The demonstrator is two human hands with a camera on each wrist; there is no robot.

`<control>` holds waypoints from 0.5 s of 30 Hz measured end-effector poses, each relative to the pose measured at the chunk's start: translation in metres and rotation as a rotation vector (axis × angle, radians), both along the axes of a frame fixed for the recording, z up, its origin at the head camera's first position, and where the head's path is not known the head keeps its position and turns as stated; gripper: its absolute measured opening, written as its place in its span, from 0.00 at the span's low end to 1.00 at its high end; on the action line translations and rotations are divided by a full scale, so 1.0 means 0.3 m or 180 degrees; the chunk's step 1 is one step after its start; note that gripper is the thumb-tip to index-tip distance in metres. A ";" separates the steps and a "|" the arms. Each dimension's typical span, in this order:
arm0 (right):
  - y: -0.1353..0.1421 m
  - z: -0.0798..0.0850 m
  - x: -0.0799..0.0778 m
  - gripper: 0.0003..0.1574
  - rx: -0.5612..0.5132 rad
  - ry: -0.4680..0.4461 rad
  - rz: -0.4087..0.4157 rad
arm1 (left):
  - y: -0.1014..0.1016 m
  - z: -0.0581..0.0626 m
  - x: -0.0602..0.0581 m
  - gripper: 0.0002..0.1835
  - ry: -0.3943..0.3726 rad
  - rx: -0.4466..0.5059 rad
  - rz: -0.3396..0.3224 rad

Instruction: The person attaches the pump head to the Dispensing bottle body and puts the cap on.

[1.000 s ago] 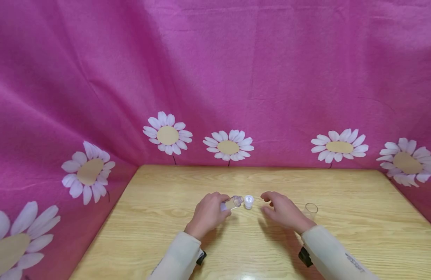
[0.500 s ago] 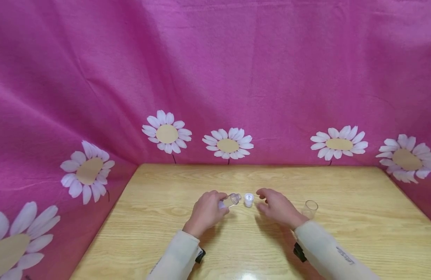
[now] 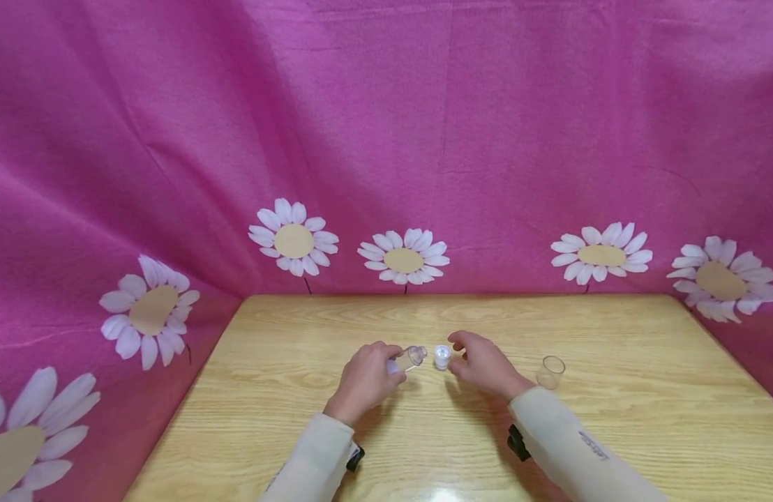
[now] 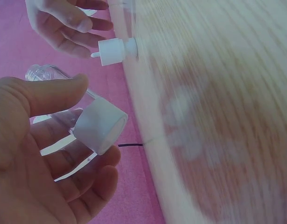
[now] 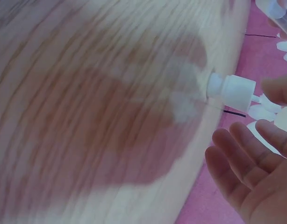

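Note:
My left hand (image 3: 364,378) grips a small clear bottle (image 3: 411,358) with a white base (image 4: 101,125), its threaded neck tilted up toward the right. The thumb lies along the bottle's side in the left wrist view. A white pump top (image 3: 442,357) with a short thin nozzle stands on the table between the two hands. My right hand (image 3: 483,364) is just right of the pump top, thumb and fingers apart around its side. In the right wrist view a gap shows between the fingers (image 5: 237,154) and the white pump top (image 5: 237,92).
A clear, cup-like cover (image 3: 551,372) stands on the wooden table (image 3: 298,432) beyond my right wrist. Pink cloth (image 3: 386,139) printed with daisies hangs behind the table and along its sides.
My right hand has moved left, closer to the pump top. The left hand with the bottle has drawn slightly left. The clear cover has stayed where it stood.

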State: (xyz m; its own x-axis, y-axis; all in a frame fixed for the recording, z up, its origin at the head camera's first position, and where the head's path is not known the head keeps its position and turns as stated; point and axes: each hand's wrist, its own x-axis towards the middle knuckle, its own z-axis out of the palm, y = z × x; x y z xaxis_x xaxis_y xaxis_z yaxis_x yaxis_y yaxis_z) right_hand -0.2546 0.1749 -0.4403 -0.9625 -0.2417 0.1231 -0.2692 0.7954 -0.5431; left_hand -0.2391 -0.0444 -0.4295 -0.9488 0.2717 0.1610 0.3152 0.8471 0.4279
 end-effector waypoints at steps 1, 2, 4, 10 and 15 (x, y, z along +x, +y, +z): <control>0.000 -0.003 -0.002 0.27 0.0003 -0.0020 -0.0002 | 0.001 0.000 0.000 0.20 0.0000 -0.0007 0.0001; 0.001 -0.006 -0.004 0.27 0.0008 -0.0016 0.0017 | 0.003 0.001 -0.001 0.19 0.0000 -0.0014 0.0003; 0.002 -0.011 -0.006 0.28 -0.0013 -0.0019 0.0017 | 0.006 0.002 -0.001 0.19 0.0006 -0.0017 -0.0001; 0.001 -0.025 -0.014 0.29 -0.0068 -0.0111 -0.0032 | 0.009 -0.003 -0.001 0.19 0.0001 0.0005 -0.0019; -0.003 -0.034 -0.023 0.31 0.0008 -0.0203 -0.0041 | 0.002 -0.013 0.002 0.19 0.0033 -0.0040 0.0004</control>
